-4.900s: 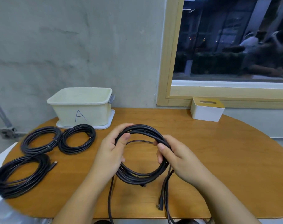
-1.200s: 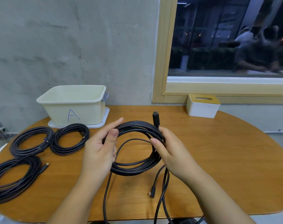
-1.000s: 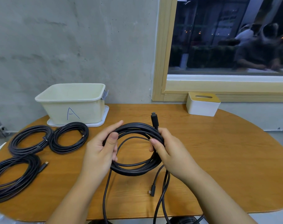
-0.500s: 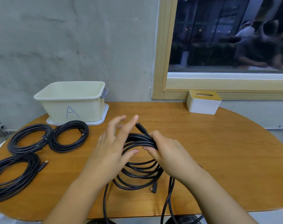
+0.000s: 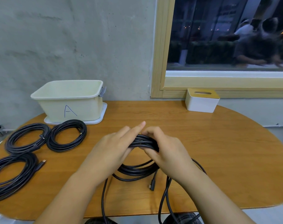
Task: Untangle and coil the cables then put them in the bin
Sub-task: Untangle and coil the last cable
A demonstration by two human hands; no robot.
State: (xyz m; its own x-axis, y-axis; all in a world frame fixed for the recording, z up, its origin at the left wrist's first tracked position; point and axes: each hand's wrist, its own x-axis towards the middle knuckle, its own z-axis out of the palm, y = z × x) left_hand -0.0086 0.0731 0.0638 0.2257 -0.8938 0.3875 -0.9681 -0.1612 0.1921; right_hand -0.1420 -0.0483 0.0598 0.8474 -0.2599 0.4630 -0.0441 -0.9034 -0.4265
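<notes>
Your right hand (image 5: 166,149) grips the black coil (image 5: 143,143) at its far side, mid-table; left hand (image 5: 116,147) rests on it, fingers mostly straight. Keep loops pinched together, tuck the loose connector (image 5: 152,185), then carry to the bin (image 5: 69,101).

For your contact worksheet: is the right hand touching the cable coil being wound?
Touching. The head view shows the right hand with fingers curled over the cable coil.
</notes>
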